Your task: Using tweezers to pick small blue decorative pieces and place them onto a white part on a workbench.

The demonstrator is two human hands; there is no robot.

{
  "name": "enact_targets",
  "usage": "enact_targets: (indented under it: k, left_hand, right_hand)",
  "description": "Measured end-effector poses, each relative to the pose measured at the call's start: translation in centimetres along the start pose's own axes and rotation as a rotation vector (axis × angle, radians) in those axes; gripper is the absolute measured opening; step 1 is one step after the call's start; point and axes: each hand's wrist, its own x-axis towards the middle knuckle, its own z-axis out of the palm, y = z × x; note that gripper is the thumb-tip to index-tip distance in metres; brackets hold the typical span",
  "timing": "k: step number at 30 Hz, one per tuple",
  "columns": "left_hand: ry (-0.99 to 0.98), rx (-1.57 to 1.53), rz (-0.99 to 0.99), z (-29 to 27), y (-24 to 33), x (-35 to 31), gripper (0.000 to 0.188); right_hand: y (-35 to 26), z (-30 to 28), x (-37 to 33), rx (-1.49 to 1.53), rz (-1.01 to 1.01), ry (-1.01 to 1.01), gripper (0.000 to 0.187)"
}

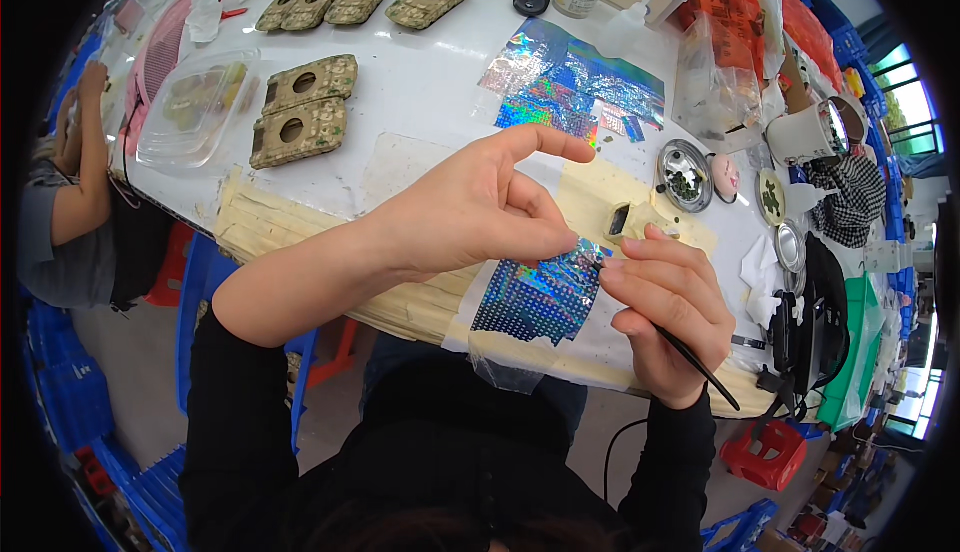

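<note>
My left hand reaches in over the table, index finger raised and bent, thumb closed against another finger. What that pinch holds, if anything, is too small to make out. Just under its tip lies a shiny holographic sticker sheet with rows of small dots, on white paper at the table's near edge. In my right hand is a slim black-handled tool, its handle slanting down to the right. Its working end is by the sheet's upper right corner, mostly hidden by my fingers. Beyond it stands a small open pale container with a dark inside.
Camouflage model tank hulls stand at the left and back left. More holographic sheets lie ahead. To the right are a metal dish of small green parts, a white mug and a black bag. Another person's arm shows far left.
</note>
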Motion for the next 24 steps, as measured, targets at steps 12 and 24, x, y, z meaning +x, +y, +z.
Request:
enact_targets:
  k: [12, 24]
  left_hand:
    - [0.018, 0.027, 0.013, -0.2, -0.1, 0.1, 0.068]
    - [0.184, 0.16, 0.244, -3.1, 1.2, 0.9, 0.062]
  right_hand:
    - [0.1, -0.1, -0.4, 0.02, -0.012, 0.032, 0.034]
    - [0.6, 1.6, -3.5, -0.215, 0.008, -0.09, 0.029]
